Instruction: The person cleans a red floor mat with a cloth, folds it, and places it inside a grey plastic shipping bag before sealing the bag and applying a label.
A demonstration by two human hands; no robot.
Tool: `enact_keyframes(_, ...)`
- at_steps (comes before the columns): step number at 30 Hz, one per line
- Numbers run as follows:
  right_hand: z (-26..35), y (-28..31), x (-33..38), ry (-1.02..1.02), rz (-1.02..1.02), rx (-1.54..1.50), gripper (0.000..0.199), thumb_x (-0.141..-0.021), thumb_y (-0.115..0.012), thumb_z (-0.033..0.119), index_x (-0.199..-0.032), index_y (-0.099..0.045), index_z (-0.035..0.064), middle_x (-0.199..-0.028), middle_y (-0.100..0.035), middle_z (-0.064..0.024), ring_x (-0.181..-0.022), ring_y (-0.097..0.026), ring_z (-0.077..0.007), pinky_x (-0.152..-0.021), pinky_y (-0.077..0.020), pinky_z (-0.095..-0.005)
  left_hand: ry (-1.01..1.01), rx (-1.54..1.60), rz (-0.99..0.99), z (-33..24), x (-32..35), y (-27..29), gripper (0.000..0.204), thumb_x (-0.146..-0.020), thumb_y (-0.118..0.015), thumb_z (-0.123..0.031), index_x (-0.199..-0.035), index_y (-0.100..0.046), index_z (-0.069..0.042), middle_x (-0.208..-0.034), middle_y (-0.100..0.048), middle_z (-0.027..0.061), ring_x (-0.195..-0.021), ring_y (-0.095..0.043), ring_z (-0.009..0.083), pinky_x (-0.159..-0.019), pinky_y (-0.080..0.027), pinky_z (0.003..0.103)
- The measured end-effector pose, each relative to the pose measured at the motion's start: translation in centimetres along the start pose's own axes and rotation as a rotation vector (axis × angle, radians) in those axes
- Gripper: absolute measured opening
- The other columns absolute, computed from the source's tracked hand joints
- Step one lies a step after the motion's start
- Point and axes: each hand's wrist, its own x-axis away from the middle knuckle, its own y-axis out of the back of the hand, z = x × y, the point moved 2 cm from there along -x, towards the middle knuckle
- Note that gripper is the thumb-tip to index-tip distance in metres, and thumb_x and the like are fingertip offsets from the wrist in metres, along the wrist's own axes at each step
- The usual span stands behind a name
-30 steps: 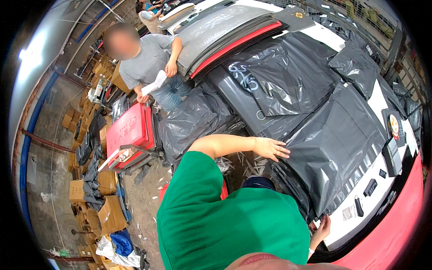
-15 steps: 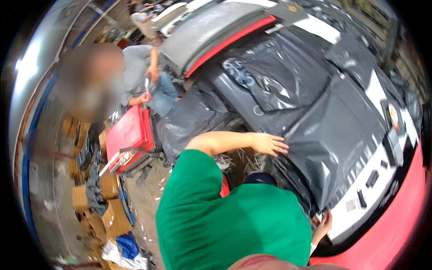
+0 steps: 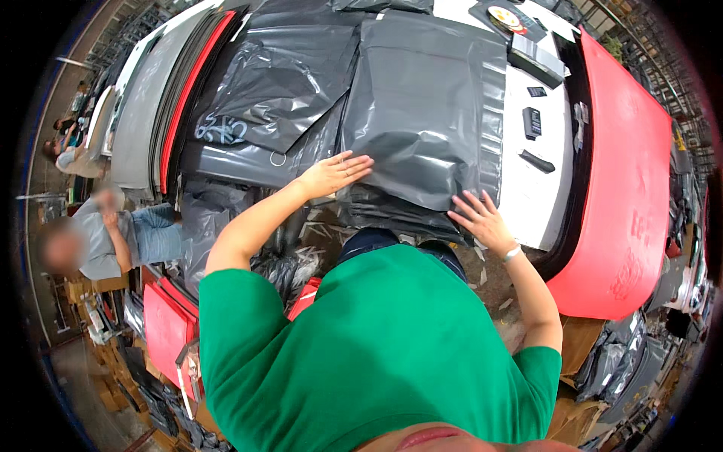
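With right hand [image 3: 486,223], spreads fingers at the near right corner; with left hand [image 3: 335,175], rests fingers, slightly apart, on the near left part of a black bag [image 3: 422,102] (lying flat, just left of a white surface [image 3: 521,202]).

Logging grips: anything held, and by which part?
No hold shows: the left hand is open at the edge of the black bag; the right hand, fingers spread, at its corner.

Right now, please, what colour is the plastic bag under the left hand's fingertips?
The bag is glossy dark grey, nearly black, clearest in the head view.
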Motion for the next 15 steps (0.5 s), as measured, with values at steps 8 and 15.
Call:
enact_keyframes(8, -3.4, 2.8, -1.7, -0.891, -1.006, -1.366, 0.031, -0.095, -0.043, 0.019, -0.089, -0.061, -0.0048, -0.088, -0.063, -0.0061, -0.082, -0.056, -0.0113, -0.075, -0.0431, -0.0235, 0.666, 1.068, -0.502, 0.5, 1.7, 6.6, 0.022, -0.079, -0.047, -0.003, -0.091, -0.065, 0.002, -0.095, -0.067, 0.0136, -0.097, -0.062, 0.0249, -0.09, -0.045, 0.033)
enact_keyframes(15, -6.8, -4.0, -5.1, -1.446, -0.577, -0.637, 0.051, -0.091, -0.042, 0.041, -0.072, -0.059, -0.0031, -0.069, -0.059, -0.0228, -0.065, -0.056, -0.0378, -0.065, -0.0433, -0.0424, 1.611, 1.52, -1.132, -5.1, 0.5, -5.5, 0.034, -0.086, -0.056, -0.025, -0.064, -0.059, 0.002, -0.059, -0.049, -0.0015, -0.056, -0.041, 0.0089, -0.052, -0.031, 0.026)
